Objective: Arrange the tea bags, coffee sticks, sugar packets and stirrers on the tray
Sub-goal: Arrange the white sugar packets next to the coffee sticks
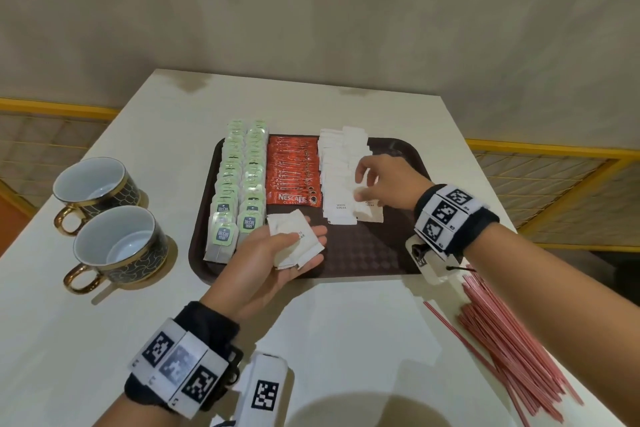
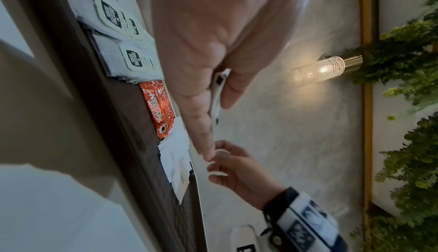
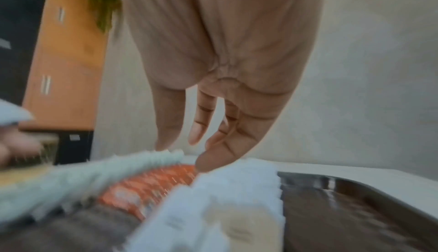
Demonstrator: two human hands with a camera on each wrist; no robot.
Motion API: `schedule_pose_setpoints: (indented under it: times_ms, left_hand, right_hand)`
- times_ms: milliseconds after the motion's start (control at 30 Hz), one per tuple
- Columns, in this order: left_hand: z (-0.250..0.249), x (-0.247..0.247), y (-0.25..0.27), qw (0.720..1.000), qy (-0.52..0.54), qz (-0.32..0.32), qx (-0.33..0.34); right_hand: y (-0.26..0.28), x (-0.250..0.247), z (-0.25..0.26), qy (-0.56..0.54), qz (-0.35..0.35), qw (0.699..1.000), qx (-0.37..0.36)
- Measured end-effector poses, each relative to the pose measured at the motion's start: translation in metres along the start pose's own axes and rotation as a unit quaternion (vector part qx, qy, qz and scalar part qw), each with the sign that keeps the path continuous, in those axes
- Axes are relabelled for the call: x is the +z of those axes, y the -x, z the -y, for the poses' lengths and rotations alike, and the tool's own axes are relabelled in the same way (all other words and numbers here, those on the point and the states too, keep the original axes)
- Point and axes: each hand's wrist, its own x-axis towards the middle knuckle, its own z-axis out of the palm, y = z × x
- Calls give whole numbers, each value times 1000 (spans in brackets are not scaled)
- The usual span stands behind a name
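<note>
The left hand (image 1: pixel 277 253) lies palm up over the near edge of the brown tray (image 1: pixel 374 253), its fingers (image 1: pixel 313 231) almost straight, cradling a loose stack of white sugar packets (image 1: pixel 294 241) with the thumb resting on top. Just left of those fingers stand two rows of tea bags (image 1: pixel 239 184), their green tags reading "McCoy teas". Beyond the fingertips lies a block of red coffee sticks (image 1: pixel 292 172) marked "NESCAFÉ CLASSIC".

Further out, the right hand (image 1: pixel 384 184) hovers over the sugar rows (image 1: pixel 341 170) laid on the tray; thumb and forefinger pinch one white packet (image 1: pixel 362 191), the other fingers loosely curled. The packets directly under that hand are printed "WHITE SUGAR".

On the counter (image 1: pixel 346 340), near the right forearm and off the tray, lies a heap of thin pink stirrers (image 1: pixel 512 343). Well left of the left hand sit two dark, gold-handled cups (image 1: pixel 117 246).
</note>
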Motion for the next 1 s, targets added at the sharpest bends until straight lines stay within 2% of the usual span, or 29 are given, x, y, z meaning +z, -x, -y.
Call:
schedule_pose_setpoints:
  times_ms: [67, 167, 233, 333, 467, 600, 767, 1000]
  left_hand:
    - [-2, 3, 2, 999, -22, 25, 0]
    - [-2, 9, 6, 998, -43, 40, 8]
    - [0, 13, 9, 998, -42, 42, 10]
    - [0, 14, 12, 999, -2, 49, -16]
    - [-2, 8, 13, 992, 100, 60, -55]
    - [-6, -2, 10, 997, 66, 37, -26]
    - [-5, -7, 15, 1000, -10, 7, 13]
    - [-1, -15, 20, 999, -5, -24, 31]
  right_hand:
    - [16, -4, 18, -80, -18, 996, -40]
    - [42, 0, 42, -169, 55, 980, -84]
    - [53, 7, 49, -153, 97, 977, -112]
    - [60, 16, 50, -109, 92, 980, -137]
    - [61, 8, 38, -149, 37, 983, -101]
    - [52, -5, 18, -166, 7, 986, -30]
    - [23, 11, 3, -90, 70, 993, 24]
    - [-10, 33, 11, 60, 44, 997, 24]
